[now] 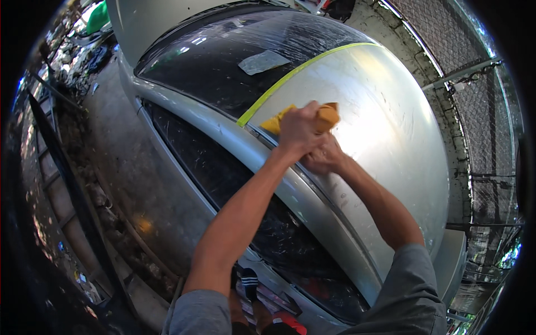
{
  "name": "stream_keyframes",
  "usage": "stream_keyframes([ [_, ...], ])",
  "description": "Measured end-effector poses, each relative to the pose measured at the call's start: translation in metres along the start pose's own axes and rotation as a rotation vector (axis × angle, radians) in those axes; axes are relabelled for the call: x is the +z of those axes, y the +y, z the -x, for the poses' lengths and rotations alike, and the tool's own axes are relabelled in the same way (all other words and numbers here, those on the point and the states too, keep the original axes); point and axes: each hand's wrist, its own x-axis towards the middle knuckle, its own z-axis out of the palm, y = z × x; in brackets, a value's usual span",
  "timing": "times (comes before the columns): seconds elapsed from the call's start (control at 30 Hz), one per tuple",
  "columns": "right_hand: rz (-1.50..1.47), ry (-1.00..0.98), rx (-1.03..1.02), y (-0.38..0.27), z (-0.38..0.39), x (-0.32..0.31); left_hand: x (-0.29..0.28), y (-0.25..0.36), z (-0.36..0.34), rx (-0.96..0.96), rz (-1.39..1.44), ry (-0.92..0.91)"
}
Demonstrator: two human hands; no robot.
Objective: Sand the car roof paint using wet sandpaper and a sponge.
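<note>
Head view shows me the left hand [298,129], its grip folded round a yellow sheet [273,120] at the roof's [385,128] left side, beside the tape [290,75]; the right hand [325,155] sits just nearer, grip too blurred to tell.

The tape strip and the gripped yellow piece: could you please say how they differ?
The tape strip is lime-yellow; the yellow piece is more orange. The strip is long; the piece is compact. The strip borders the car roof; the left hand grips the piece. Both are yellowish.
</note>
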Motion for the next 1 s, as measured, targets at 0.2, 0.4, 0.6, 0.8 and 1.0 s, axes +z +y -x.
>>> stream_keyframes([
  [0.2, 0.038, -0.106, 0.139, -0.067, -0.042, -0.007, -0.120, -0.111, 0.055, -0.378, -0.150, 0.404],
  [0.4, 0.136, -0.183, -0.042, -0.067, -0.062, -0.003, -0.098, -0.134, 0.050, -0.409, -0.370, 0.310],
  [0.6, 0.092, -0.236, 0.057, -0.066, -0.044, -0.025, -0.128, -0.123, 0.044, -0.481, -0.427, 0.026],
  [0.8, 0.125, -0.211, 0.173, -0.089, -0.055, -0.007, -0.142, -0.129, 0.040, -0.626, -0.407, -0.240],
  [1.0, 0.107, -0.252, 0.185, -0.084, -0.058, -0.010, -0.139, -0.124, 0.035, -0.657, -0.355, -0.285],
])
